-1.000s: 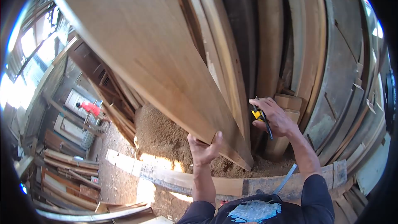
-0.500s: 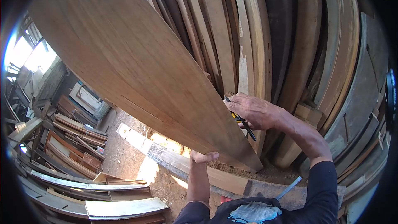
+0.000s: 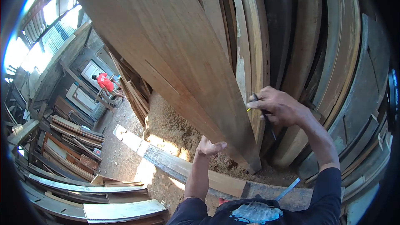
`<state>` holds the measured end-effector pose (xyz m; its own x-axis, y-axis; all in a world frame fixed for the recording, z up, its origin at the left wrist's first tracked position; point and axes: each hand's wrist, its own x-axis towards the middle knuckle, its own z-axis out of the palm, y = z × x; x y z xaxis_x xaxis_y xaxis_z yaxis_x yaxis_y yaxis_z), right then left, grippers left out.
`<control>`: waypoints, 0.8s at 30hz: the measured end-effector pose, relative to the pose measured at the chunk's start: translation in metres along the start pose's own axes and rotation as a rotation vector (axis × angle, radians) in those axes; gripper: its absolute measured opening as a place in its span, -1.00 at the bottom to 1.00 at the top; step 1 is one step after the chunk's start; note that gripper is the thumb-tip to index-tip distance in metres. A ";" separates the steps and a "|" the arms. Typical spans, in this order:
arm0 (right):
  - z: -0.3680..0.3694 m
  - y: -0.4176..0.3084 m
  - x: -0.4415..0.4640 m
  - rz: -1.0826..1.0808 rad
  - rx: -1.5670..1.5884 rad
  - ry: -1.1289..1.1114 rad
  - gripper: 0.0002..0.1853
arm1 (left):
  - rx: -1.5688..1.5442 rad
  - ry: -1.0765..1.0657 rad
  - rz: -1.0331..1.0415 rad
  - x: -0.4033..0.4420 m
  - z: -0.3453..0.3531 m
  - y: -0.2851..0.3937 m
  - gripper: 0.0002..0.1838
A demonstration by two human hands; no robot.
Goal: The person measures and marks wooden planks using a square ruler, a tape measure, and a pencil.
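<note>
A wide, smooth wooden plank (image 3: pixel 179 58) stands tilted in front of me, its lower end near the ground. My left hand (image 3: pixel 210 146) is closed on the plank's lower left edge, thumb towards its face and the other fingers mostly hidden. Close to the plank's right edge, my right hand (image 3: pixel 280 106) is closed around a slim black-and-yellow tool (image 3: pixel 270 126). Dark parts stick out above and below that fist, and a small yellow bit shows beside the plank. The tool's exact kind cannot be made out.
Long boards (image 3: pixel 306 50) lean upright behind the plank and on the right. A flat board (image 3: pixel 225 182) lies across the ground by a sawdust heap (image 3: pixel 166 118). Stacked timber (image 3: pixel 75 131) fills the left side. A person in red (image 3: pixel 106 84) is far back.
The plank has swung to the right and more upright, uncovering the sawdust and the distant person. My left hand moved slightly up and right with it; my right hand shifted right with the tool.
</note>
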<state>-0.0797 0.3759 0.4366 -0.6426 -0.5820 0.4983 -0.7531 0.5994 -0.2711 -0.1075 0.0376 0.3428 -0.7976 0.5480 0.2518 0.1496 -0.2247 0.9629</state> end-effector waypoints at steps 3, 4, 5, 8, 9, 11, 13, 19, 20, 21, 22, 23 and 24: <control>-0.026 -0.006 -0.029 0.168 -0.094 0.044 -0.47 | -0.065 0.168 0.067 0.013 0.025 0.001 -0.52; -0.037 -0.012 -0.036 0.246 -0.119 0.051 -0.49 | -0.076 0.233 0.064 0.015 0.029 -0.002 -0.53; -0.047 -0.017 -0.043 0.326 -0.146 0.058 -0.51 | -0.087 0.296 0.059 0.018 0.031 -0.004 -0.53; -0.075 -0.017 -0.058 0.407 -0.197 0.213 -0.51 | -0.027 0.166 0.063 0.025 0.031 0.008 -0.64; -0.083 -0.024 -0.058 0.369 -0.196 0.296 -0.51 | -0.003 0.159 0.077 0.027 0.029 0.005 -0.68; -0.096 -0.039 -0.055 0.294 -0.186 0.458 -0.50 | 0.047 0.148 0.097 0.030 0.023 -0.003 -0.76; -0.096 -0.059 -0.034 0.174 -0.241 0.450 -0.49 | 0.059 0.143 0.123 0.033 0.025 -0.001 -0.79; -0.085 -0.080 0.034 0.020 -0.294 0.331 -0.48 | 0.086 0.134 0.163 0.035 0.029 0.002 -0.83; -0.084 -0.076 0.040 0.007 -0.304 0.327 -0.48 | 0.087 0.147 0.165 0.033 0.029 0.001 -0.83; -0.085 -0.073 0.044 -0.023 -0.308 0.366 -0.49 | 0.118 0.110 0.163 0.032 0.022 -0.002 -0.83; -0.085 -0.070 0.047 -0.048 -0.300 0.379 -0.47 | 0.092 0.116 0.162 0.029 0.019 -0.004 -0.83; -0.085 -0.067 0.049 -0.067 -0.296 0.390 -0.46 | 0.063 0.118 0.158 0.028 0.018 -0.006 -0.82; -0.085 -0.064 0.050 -0.079 -0.295 0.404 -0.45 | 0.033 0.112 0.152 0.027 0.019 -0.007 -0.82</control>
<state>-0.0511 0.3553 0.5492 -0.4353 -0.4081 0.8025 -0.6882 0.7255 -0.0043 -0.1193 0.0696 0.3448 -0.8239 0.4166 0.3842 0.2912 -0.2703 0.9177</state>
